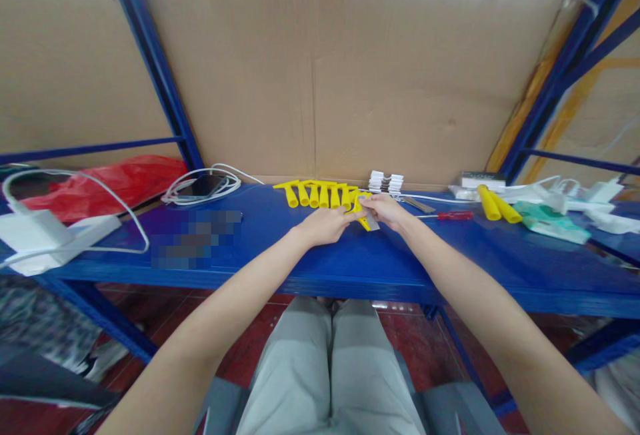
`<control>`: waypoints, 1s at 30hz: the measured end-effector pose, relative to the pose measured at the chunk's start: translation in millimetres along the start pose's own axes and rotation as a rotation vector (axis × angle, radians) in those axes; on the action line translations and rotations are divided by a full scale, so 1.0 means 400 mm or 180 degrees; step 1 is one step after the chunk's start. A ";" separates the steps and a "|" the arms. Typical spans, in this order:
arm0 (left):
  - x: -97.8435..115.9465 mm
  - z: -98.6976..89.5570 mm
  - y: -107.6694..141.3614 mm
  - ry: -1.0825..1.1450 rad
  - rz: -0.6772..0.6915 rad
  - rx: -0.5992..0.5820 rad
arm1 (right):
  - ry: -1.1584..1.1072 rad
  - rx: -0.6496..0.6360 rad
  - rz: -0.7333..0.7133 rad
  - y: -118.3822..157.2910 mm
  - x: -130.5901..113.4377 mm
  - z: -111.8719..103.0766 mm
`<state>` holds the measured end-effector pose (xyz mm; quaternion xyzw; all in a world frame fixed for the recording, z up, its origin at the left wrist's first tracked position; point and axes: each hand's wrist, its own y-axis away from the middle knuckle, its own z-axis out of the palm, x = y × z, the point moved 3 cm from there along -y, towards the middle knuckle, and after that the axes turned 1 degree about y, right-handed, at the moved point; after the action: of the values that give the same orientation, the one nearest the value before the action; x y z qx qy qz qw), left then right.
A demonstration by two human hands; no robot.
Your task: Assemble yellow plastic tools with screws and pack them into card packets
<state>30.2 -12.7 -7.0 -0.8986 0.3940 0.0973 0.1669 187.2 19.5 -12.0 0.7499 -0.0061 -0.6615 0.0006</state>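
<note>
At the middle of the blue table [313, 268], near its front edge, a yellow piece [365, 224] with a flat grey plate [373, 222] at its end is held between two bare hands. The left hand [327, 225] reaches in from the side, its fingertips closed on the piece; the right hand [384, 210] pinches it near the plate, though the exact finger placement is too small to resolve. Just behind the hands stands a row of yellow T-shaped pieces [314, 196], set side by side with their tubular ends toward the person. To the right lie flat metal strips [419, 204], a red-handled screwdriver [455, 216] and, farther off, two yellow tubes [489, 203]; a white stack [386, 182] sits beyond the right hand. As to progress, the work appears partway through: one piece is being handled, and the orderly row suggests a batch kept together. Whether the row is finished or waiting cannot be told, while the loose strips and separate tubes are probably parts not yet used.
</note>
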 end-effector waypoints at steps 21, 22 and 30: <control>-0.002 -0.008 -0.001 -0.0151 -0.0074 0.0033 | 0.0181 0.0228 -0.0331 -0.016 0.001 0.000; -0.004 -0.007 -0.002 -0.0139 -0.0100 0.0035 | 0.0156 0.0186 -0.0266 -0.012 -0.001 0.002; -0.027 0.010 -0.005 0.0011 -0.0222 -0.0005 | 0.0345 -0.0503 0.0198 -0.001 0.003 -0.012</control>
<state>24.3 -2.4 -7.1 -0.9121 0.3626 0.0901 0.1688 192.1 20.0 -12.5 0.7817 0.0228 -0.6180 0.0806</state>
